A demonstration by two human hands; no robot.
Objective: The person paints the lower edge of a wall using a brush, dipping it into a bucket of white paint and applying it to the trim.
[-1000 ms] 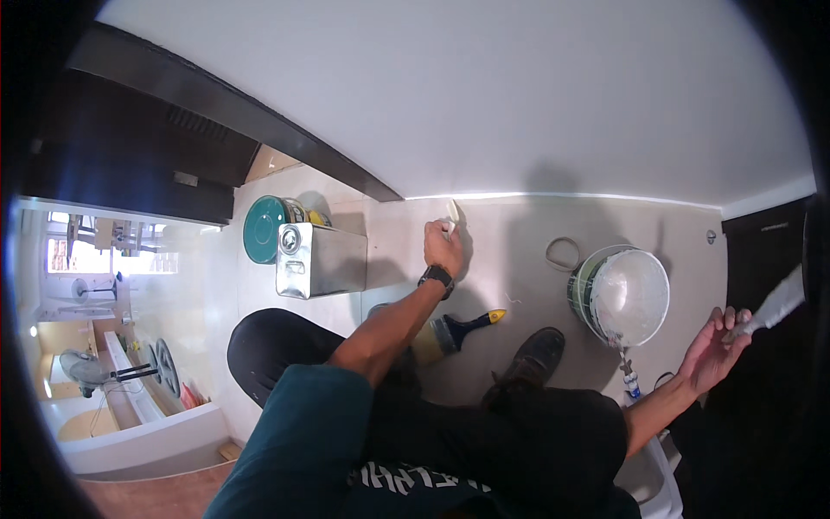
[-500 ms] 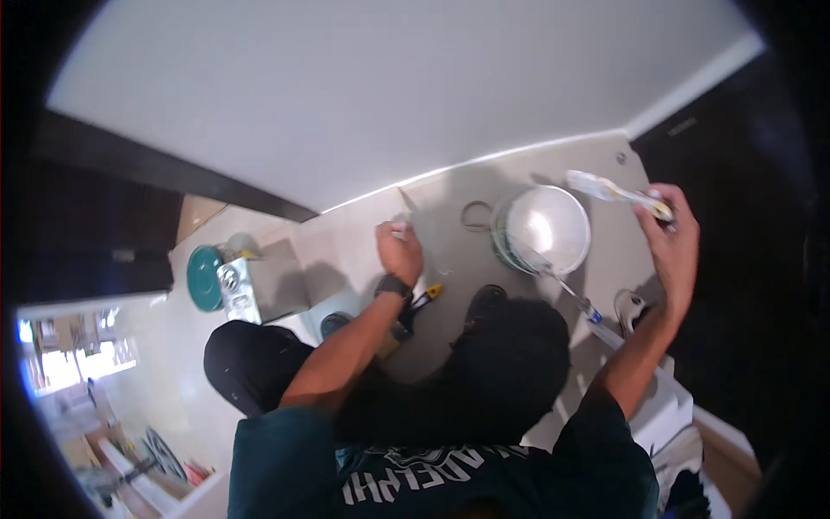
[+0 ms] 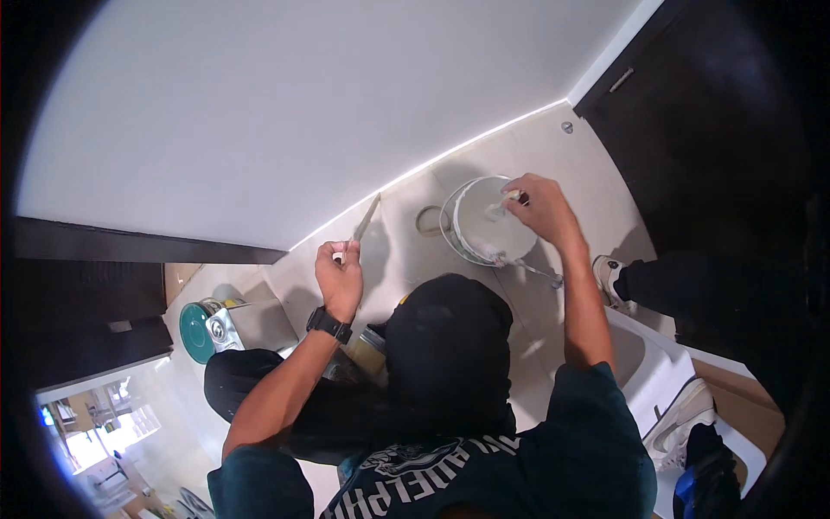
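Note:
My left hand [image 3: 339,278], close to the foot of the white wall, pinches a thin, flat, greyish strip [image 3: 368,215] that points up at the wall's base; its exact kind is unclear. A paintbrush [image 3: 499,209] is gripped in my right hand [image 3: 545,208], its bristle end down inside a white bucket [image 3: 457,206] of pale paint. Fingers hide most of the brush handle. Against the bucket's near rim rests what looks like a small paint roller [image 3: 493,254], its wire frame reaching out to the right.
A ring [image 3: 429,221] lies left of the bucket. Beside my knee stands a yellowish container [image 3: 370,349]. Farther left are a box [image 3: 259,325] and a green lid [image 3: 197,333]. Another person's shoe [image 3: 609,278] and a white bin [image 3: 627,346] are at right, before a dark door [image 3: 692,147].
My right hand has brought the paintbrush from the bucket's right side to inside it. My view has turned, and the strip in my left hand now shows plainly. Another person's leg shows at right.

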